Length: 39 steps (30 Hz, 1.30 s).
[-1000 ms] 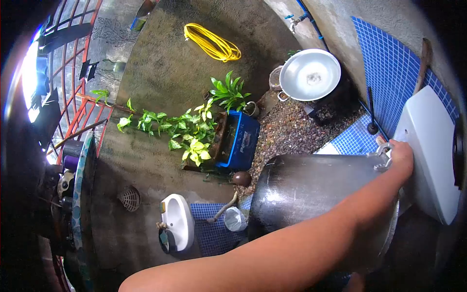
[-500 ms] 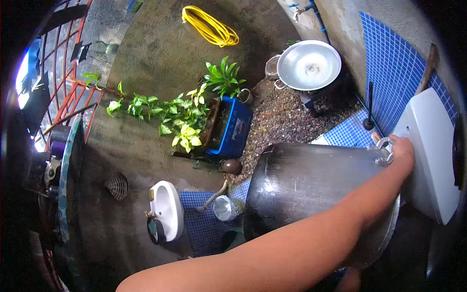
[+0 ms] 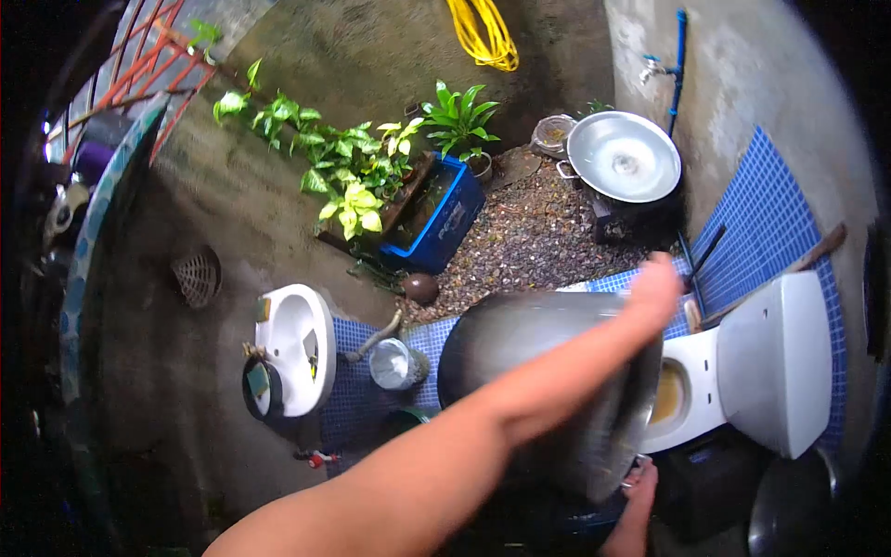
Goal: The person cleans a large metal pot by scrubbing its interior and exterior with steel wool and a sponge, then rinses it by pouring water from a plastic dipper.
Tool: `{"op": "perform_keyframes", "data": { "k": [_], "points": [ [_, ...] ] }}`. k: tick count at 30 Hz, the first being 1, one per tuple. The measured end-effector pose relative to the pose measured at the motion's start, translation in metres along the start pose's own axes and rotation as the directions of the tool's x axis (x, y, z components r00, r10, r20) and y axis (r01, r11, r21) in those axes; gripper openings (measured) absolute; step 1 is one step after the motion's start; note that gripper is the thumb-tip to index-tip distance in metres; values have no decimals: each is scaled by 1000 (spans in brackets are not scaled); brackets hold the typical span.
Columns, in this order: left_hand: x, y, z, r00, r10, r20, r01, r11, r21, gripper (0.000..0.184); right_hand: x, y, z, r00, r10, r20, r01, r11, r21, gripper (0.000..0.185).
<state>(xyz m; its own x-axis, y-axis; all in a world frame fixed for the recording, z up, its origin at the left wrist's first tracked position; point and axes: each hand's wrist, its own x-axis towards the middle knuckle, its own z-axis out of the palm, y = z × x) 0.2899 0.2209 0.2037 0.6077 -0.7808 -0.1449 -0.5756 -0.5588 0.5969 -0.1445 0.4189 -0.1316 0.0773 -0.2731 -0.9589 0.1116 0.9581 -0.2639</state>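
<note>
A large, dark-bodied metal cooking pot (image 3: pixel 520 339) lies tilted in front of me, its bright rim facing right. My left arm reaches across its side, and my left hand (image 3: pixel 655 290) is closed at the upper end of the rim. Motion smears that hand, and the handle there is hidden. At the lower end of the rim, my right hand (image 3: pixel 639 485) is wrapped round a loop handle. Just right of the rim is a white toilet (image 3: pixel 775 362), with yellowish-brown liquid in its bowl. The pot's inside is out of sight.
A wide metal basin (image 3: pixel 624 158) stands on a dark support at the back. Around are a blue crate (image 3: pixel 450 223), leafy plants (image 3: pixel 348 176), gravel (image 3: pixel 529 246), a white sink (image 3: pixel 306 348), a lined bin (image 3: pixel 393 364) and a wall tap (image 3: pixel 654 68). A yellow hose (image 3: pixel 484 35) hangs above.
The pot and both my hands have moved left, uncovering the toilet bowl. My right hand and the lower handle now show. The whole view has shifted.
</note>
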Motion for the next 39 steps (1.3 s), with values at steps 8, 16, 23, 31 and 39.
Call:
{"op": "perform_keyframes", "data": {
  "k": [8, 16, 23, 31, 39],
  "points": [
    [-146, -459, -242, 934, -355, -40, 357, 925, 132, 62, -79, 27, 265, 792, -601, -107, 564, 787, -250, 36],
    [-229, -717, -117, 576, -818, 1, 536, 376, -756, 56, 53, -24, 446, 725, -616, 309, 601, 346, -721, 49],
    [-271, -753, -52, 434, -894, 106, 502, 142, -853, 54, 143, -4, 498, 633, -590, 501, 675, 103, -731, 44],
    [-283, -753, -8, 346, -932, 107, 483, 79, -872, 56, 137, 2, 504, 750, -512, 419, 616, 310, -724, 43],
    [-292, -707, -13, 626, -700, -345, 652, 712, -262, 45, 238, -13, 441, 347, -379, 858, 364, -788, -496, 40]
  ]
}}
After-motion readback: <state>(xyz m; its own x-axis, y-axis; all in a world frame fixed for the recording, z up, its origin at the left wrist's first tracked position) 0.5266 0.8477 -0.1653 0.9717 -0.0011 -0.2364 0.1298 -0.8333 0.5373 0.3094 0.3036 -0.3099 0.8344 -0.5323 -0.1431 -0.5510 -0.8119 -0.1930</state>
